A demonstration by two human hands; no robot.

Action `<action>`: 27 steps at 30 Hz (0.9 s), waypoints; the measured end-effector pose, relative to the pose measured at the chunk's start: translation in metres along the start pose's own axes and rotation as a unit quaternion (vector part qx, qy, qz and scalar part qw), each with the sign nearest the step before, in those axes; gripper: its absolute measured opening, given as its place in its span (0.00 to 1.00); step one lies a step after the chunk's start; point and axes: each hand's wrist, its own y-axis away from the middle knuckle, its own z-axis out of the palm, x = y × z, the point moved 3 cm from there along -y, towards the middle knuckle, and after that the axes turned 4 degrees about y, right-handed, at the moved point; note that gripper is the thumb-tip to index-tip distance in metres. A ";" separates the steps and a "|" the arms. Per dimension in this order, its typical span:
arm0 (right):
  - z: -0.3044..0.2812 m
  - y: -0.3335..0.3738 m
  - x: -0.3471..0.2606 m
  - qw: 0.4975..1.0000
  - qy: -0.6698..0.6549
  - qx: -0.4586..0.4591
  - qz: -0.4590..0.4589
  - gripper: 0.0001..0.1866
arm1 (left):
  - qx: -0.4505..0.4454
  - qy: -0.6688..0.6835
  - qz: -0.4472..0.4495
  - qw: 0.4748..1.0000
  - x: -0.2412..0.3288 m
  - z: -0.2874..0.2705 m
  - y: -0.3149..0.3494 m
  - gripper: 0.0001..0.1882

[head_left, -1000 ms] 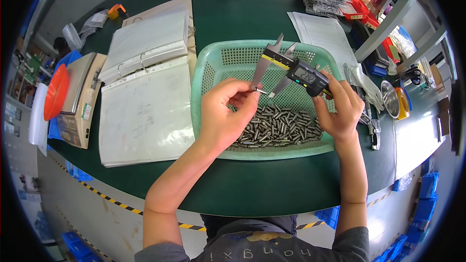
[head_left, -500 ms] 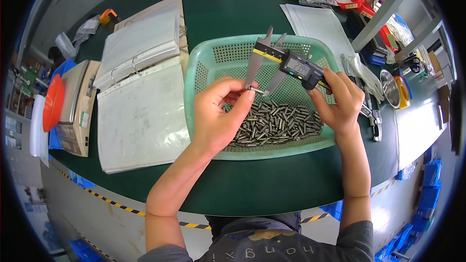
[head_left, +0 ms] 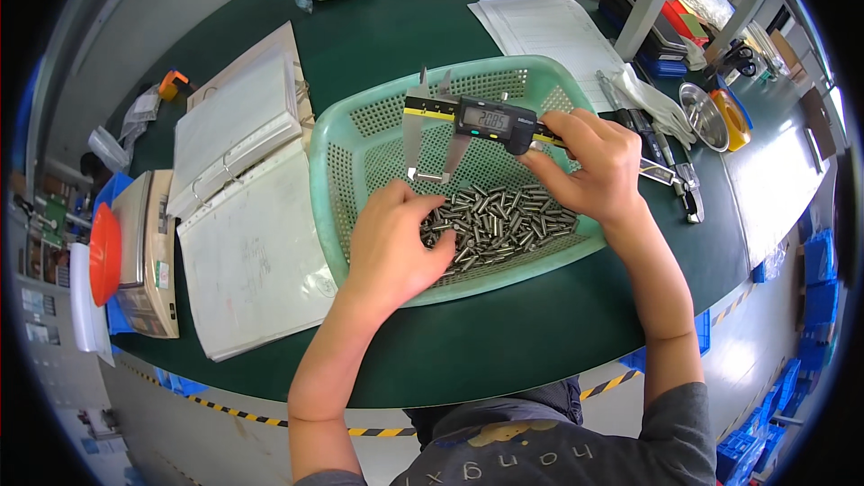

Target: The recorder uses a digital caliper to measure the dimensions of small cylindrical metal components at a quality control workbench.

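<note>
Caliper, gripped by the right hand, already spans 1 pin; left hand, half-open, looks empty; other pins lie loose in the basket.

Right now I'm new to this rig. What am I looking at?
No machine here: these are a person's bare hands, seen from a wide fisheye camera on the head, looking down. Edges bend near the rim.

The right hand holds a digital caliper, with a small metal pin between its jaws. The left hand is open just below, with nothing visibly held.

On the green table is a basket with many loose pins. To its left are an open binder and a scale; to its right, a glove and a bowl.
</note>
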 end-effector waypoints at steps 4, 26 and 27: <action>0.004 0.000 0.001 0.999 0.020 -0.028 -0.006 0.15 | -0.070 -0.048 0.005 0.996 -0.002 0.004 0.000 0.13; 0.000 -0.002 -0.003 0.999 -0.025 0.030 -0.014 0.17 | 0.138 0.456 -0.016 0.879 -0.007 -0.015 -0.006 0.08; 0.000 -0.002 -0.003 0.999 -0.022 0.027 -0.015 0.17 | 0.140 0.456 -0.016 0.879 -0.007 -0.015 -0.006 0.08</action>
